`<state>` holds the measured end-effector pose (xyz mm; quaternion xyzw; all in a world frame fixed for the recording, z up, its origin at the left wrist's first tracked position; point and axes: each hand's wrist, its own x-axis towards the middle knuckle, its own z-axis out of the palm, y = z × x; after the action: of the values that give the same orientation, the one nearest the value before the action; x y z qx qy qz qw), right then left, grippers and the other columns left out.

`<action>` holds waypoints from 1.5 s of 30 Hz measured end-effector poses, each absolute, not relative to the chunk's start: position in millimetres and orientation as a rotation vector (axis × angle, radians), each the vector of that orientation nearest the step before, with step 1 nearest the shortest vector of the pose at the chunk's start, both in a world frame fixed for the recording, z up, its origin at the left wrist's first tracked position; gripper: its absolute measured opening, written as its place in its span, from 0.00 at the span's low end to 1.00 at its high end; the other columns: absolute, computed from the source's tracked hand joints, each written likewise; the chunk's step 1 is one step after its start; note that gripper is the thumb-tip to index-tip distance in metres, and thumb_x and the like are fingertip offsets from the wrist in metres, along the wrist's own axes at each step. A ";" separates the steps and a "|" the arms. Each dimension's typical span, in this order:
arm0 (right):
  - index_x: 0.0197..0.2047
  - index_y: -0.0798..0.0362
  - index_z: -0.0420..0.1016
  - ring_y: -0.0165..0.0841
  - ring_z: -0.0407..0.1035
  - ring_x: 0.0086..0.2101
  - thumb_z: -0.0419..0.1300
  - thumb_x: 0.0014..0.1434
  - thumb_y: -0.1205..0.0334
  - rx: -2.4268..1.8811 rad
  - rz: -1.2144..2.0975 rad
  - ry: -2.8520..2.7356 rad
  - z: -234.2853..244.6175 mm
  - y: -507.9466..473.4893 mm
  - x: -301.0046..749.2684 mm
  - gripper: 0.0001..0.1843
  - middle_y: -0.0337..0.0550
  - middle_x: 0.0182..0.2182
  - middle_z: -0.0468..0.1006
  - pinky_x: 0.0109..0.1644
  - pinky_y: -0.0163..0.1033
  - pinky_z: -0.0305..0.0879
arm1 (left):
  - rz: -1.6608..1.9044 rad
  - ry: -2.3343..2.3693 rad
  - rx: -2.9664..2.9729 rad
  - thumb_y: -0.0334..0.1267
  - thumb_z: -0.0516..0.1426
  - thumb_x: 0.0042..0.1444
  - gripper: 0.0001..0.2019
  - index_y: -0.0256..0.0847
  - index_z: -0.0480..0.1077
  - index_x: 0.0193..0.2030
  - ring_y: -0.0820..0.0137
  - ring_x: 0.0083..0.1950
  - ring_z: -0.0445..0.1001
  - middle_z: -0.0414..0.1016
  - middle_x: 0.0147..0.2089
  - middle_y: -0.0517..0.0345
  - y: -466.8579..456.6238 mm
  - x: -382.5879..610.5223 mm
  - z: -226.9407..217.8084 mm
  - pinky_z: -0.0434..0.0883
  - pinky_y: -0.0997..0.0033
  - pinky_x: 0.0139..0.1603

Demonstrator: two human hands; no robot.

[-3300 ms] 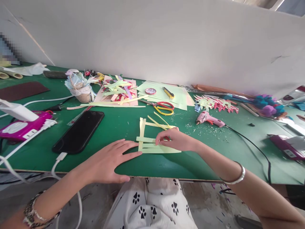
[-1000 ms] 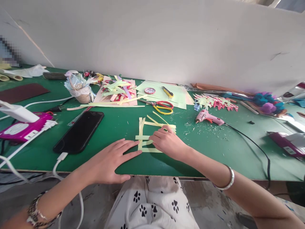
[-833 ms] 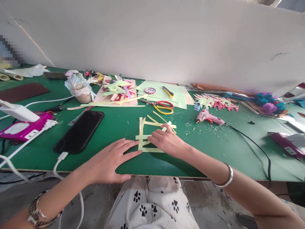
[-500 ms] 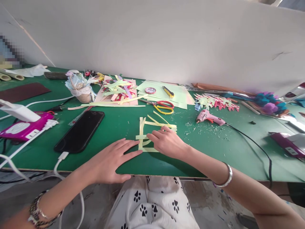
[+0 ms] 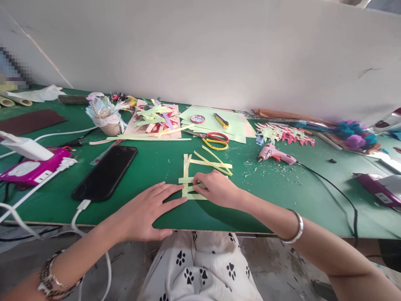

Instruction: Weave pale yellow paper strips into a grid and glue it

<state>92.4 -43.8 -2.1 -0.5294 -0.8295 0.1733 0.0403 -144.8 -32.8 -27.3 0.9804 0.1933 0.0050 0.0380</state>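
My left hand lies flat with its fingers spread, its fingertips pressing the left edge of pale yellow-green paper strips laid across one another on the table. My right hand is closed in a pinch over the crossing strips, with a pale green paper strip at its fingertips. Part of that strip is hidden under the hand. Beyond the right knuckles, loose yellow strips lie crossed.
A black phone is left of the strips. Scissors, a cutter knife on green paper sheets, and a pile of coloured strips lie behind. A pink glue gun with its cord rests at the right.
My right hand has shifted slightly toward me, and the strip at its fingers now lies straighter across the upright strips. My left hand stays in place.
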 end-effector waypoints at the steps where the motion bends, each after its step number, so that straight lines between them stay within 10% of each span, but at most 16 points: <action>1: 0.42 0.55 0.69 0.31 0.67 0.27 0.47 0.62 0.63 -1.647 0.511 -2.535 -3.6 -43.2 91.4 0.12 0.41 0.26 0.76 0.31 0.35 0.50 | 0.007 0.594 3.007 0.51 0.52 0.54 0.34 0.52 0.44 0.66 0.54 0.64 0.52 0.44 0.69 0.54 -33.1 -144.8 -27.2 0.53 0.47 0.62; 18: 0.32 0.52 0.73 0.22 0.50 0.18 0.54 0.58 0.63 -1.587 0.611 -2.390 -6.1 -42.2 92.7 0.07 0.31 0.17 0.65 0.35 0.33 0.52 | 0.022 0.588 3.004 0.50 0.52 0.54 0.35 0.51 0.44 0.67 0.54 0.64 0.53 0.47 0.68 0.55 -33.0 -145.9 -28.8 0.53 0.50 0.63; 27: 0.32 0.51 0.74 0.25 0.61 0.22 0.54 0.59 0.62 -1.580 0.404 -2.435 -10.7 -42.2 102.6 0.08 0.35 0.20 0.71 0.43 0.39 0.55 | 0.045 0.591 2.980 0.51 0.52 0.54 0.34 0.51 0.46 0.66 0.54 0.63 0.54 0.50 0.67 0.58 -32.8 -145.3 -27.2 0.54 0.50 0.62; 33: 0.46 0.55 0.71 0.38 0.66 0.45 0.60 0.55 0.60 -1.573 0.234 -2.394 -16.6 -39.5 108.1 0.15 0.47 0.42 0.73 0.47 0.42 0.59 | 0.059 0.587 2.980 0.49 0.53 0.53 0.34 0.51 0.47 0.66 0.55 0.65 0.51 0.52 0.67 0.58 -33.3 -144.7 -25.8 0.53 0.50 0.64; 45: 0.39 0.53 0.75 0.32 0.69 0.38 0.57 0.57 0.66 -1.597 0.429 -2.382 -14.1 -34.3 105.0 0.08 0.43 0.38 0.74 0.33 0.34 0.59 | 0.086 0.559 2.941 0.47 0.57 0.47 0.32 0.45 0.57 0.60 0.56 0.63 0.56 0.58 0.61 0.50 -28.7 -135.8 -22.9 0.54 0.51 0.64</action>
<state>105.0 -34.3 -14.1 -0.5468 -0.8154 0.1467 0.1205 -135.8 -28.7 -22.9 0.9794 0.1860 0.0288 0.0733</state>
